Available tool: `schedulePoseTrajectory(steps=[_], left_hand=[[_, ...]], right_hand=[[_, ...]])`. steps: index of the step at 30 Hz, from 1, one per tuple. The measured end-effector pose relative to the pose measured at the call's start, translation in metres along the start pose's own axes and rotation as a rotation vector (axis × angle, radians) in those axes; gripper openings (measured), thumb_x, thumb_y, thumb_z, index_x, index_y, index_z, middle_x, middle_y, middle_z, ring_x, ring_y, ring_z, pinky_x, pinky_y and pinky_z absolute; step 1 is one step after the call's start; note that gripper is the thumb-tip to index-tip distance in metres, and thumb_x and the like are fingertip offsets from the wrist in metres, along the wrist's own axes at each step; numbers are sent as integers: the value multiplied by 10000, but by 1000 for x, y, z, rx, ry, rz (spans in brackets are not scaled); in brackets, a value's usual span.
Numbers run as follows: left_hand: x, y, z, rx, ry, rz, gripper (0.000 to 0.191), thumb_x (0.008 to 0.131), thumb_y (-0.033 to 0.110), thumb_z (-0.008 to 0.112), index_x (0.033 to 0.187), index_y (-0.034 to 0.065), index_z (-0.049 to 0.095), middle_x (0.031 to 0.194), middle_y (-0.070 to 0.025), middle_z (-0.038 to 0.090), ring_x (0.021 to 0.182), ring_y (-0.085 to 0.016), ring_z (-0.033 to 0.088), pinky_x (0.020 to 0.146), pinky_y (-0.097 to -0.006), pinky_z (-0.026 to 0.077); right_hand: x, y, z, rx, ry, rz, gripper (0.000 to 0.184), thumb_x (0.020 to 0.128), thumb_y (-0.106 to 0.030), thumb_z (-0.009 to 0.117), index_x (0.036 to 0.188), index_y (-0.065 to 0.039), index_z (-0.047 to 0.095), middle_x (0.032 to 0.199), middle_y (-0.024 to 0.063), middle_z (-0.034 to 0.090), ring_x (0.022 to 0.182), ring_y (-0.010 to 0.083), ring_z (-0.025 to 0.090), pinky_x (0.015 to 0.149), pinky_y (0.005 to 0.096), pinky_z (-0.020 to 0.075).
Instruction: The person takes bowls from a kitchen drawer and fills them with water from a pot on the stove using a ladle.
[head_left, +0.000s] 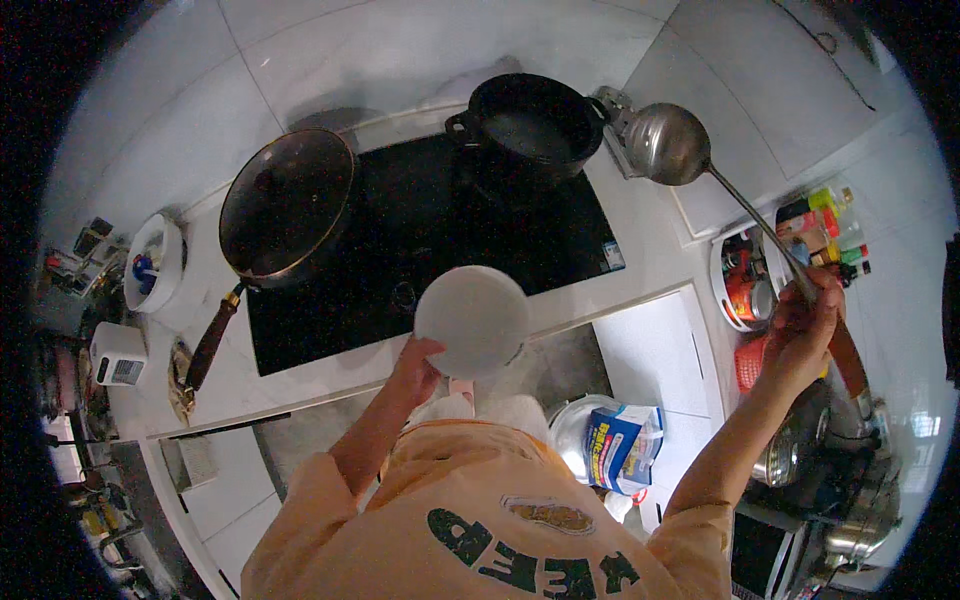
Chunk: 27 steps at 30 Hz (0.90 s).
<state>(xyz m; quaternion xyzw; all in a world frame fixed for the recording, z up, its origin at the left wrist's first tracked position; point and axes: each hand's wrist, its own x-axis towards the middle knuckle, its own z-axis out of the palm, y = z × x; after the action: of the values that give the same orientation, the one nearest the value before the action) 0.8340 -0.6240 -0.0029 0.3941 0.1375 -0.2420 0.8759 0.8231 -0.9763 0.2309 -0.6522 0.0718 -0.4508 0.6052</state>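
Note:
My left hand (418, 373) grips the near-left rim of a round white dish (472, 322), held in front of my body over the front edge of the cooktop. Whether it is a bowl or a plate I cannot tell. In my right hand (804, 330) is the long handle of a metal ladle (667, 144), its handle ending in a brown grip. The ladle's bowl hangs at the back right, beside a black two-handled pot (534, 124). That pot stands on the back of the black glass cooktop (420, 225).
At the left is a dark frying pan (289, 206) with a brown handle jutting forward. White containers (156, 262) line the counter's left end. A white tray (724, 300) with jars and several bottles (829, 225) stand right. Below, a blue-white bag (622, 446) lies by an open drawer.

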Motion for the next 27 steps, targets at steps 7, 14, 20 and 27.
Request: schedulePoseTrajectory(steps=[7, 14, 20, 27], left_hand=[[50, 21, 58, -30, 144, -79, 698, 579, 98, 588, 1221, 129, 316, 1123, -117, 409, 1097, -293, 351, 943, -447, 301], [69, -7, 76, 85, 238, 238, 643, 629, 78, 512, 1234, 108, 299, 1127, -118, 409, 1078, -281, 380, 912, -406, 340], [73, -23, 118, -185, 362, 355, 612, 635, 113, 502, 1213, 48, 309, 1102, -116, 432, 1037, -260, 420, 890, -370, 360], [100, -38, 138, -251, 384, 452, 615, 614, 127, 518, 1194, 40, 335, 1089, -113, 445, 1010, -248, 438, 870, -349, 358]], right_hand=[[56, 51, 82, -43, -378, 59, 245, 789, -128, 527, 990, 1, 471, 636, 107, 548, 408, 124, 475, 342, 224, 372], [98, 157, 140, -64, -655, 228, 150, 802, -95, 513, 919, -14, 466, 566, 58, 502, 387, 90, 453, 329, 194, 336], [125, 240, 148, -195, -861, 27, 123, 782, -74, 527, 897, -75, 485, 573, 33, 515, 392, 66, 457, 336, 187, 337], [137, 258, 155, -148, -888, 170, 111, 776, -76, 538, 873, -81, 486, 555, 36, 503, 376, 68, 451, 328, 197, 341]])
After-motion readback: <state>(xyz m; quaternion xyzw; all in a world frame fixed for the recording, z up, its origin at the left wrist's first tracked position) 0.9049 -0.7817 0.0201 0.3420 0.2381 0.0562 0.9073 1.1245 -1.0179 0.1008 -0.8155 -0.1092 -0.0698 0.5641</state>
